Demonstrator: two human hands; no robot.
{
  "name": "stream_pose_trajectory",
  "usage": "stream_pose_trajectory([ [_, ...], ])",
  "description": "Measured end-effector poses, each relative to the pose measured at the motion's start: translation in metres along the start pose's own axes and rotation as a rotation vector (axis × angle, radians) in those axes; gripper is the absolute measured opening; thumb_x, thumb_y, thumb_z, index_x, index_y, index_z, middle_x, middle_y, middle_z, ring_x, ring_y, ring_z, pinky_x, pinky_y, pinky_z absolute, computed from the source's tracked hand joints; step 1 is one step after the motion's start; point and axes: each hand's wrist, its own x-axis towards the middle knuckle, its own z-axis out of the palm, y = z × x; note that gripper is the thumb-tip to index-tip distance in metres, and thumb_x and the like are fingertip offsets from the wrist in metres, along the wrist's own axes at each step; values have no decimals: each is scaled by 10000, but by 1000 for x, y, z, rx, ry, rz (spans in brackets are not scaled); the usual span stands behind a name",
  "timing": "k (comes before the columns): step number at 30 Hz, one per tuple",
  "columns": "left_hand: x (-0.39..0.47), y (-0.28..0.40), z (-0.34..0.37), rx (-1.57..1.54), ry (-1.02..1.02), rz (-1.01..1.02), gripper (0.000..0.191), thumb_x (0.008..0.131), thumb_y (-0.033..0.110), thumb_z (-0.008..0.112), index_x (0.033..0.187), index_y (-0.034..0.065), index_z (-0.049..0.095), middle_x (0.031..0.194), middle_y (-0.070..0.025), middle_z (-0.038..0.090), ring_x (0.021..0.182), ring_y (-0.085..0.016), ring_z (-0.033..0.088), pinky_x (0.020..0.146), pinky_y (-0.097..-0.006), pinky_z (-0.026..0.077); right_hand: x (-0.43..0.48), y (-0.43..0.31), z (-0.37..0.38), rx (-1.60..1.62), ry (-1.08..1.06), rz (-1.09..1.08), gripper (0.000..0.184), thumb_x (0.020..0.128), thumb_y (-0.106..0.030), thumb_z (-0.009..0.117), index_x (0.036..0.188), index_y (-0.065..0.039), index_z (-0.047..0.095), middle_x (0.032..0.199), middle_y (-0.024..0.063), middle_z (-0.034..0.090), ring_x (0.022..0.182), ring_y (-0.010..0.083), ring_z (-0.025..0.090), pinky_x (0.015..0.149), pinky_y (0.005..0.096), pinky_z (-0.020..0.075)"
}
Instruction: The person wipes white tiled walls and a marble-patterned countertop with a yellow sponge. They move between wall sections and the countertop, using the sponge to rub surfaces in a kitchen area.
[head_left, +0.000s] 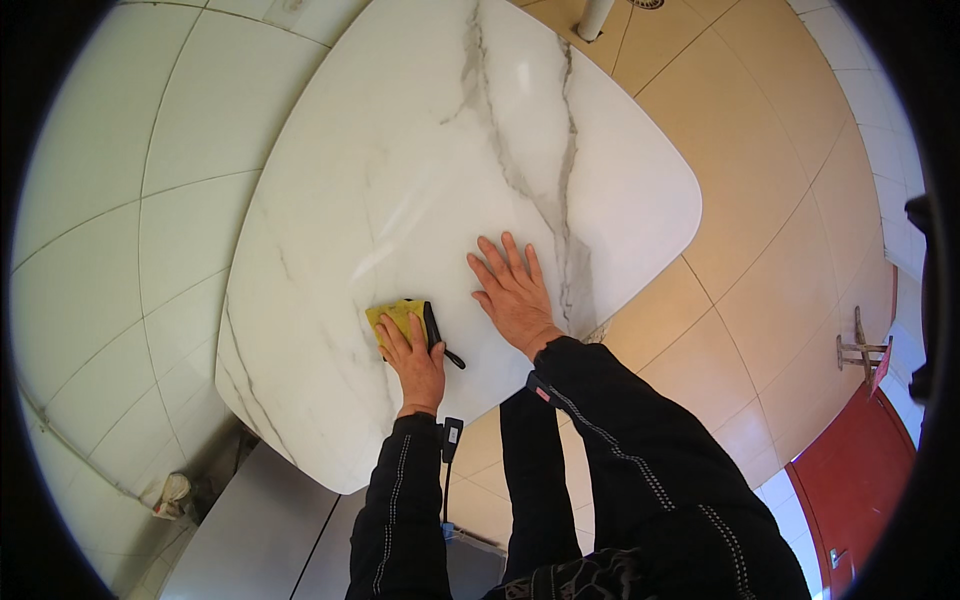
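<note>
My left hand (414, 367) rests on a folded yellow cloth (380, 310) with dark smudges, its fingers pressing the cloth onto the tabletop. A black edge with a black strap (454, 359) sticks out on the cloth's right side. Flat on the white marble-patterned tabletop (420, 165), my right hand (517, 296) has its fingers spread and holds nothing. It lies to the right of the cloth and a little farther from me, beside a grey vein in the surface. The underside of the cloth is hidden.
White wall tiles (202, 142) run along the table's left edge. Beige floor tiles (742, 255) spread on the right, with a small stool (862, 351) and a red door (855, 487). A grey cabinet-like surface (247, 525) stands at the lower left. A white pipe (595, 19) rises beyond the table.
</note>
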Motion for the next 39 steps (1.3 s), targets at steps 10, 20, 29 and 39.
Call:
stream_pose_trajectory([
  [10, -66, 12, 28, 96, -199, 377, 669, 802, 235, 743, 1418, 197, 484, 1524, -286, 272, 1418, -517, 219, 1097, -728, 154, 50, 146, -85, -330, 488, 122, 600, 914, -389, 632, 1422, -114, 470, 1554, 146, 350, 1440, 379, 291, 1147, 591, 215],
  [20, -10, -71, -5, 177, -111, 473, 601, 782, 267, 753, 1352, 256, 562, 1513, -152, 383, 1435, -377, 295, 1112, -697, 185, 75, 168, -103, -443, 486, 332, 608, 967, -419, 558, 1463, -103, 403, 1568, 100, 326, 1460, 330, 256, 1193, 510, 157],
  [29, 184, -199, -83, 64, 362, -87, 654, 976, 264, 558, 1539, 78, 281, 1567, -317, 185, 1439, -515, 183, 1121, -604, 249, 76, 162, -109, -441, 465, 341, 599, 968, -383, 554, 1465, -89, 396, 1558, 119, 333, 1447, 338, 274, 1189, 514, 169],
  [39, 320, -66, -113, 48, 338, 78, 713, 943, 329, 609, 1551, 165, 274, 1608, -235, 154, 1475, -458, 139, 1098, -672, 239, 76, 154, -118, -410, 442, 366, 611, 955, -357, 566, 1465, -73, 386, 1552, 148, 327, 1434, 366, 282, 1183, 532, 178],
])
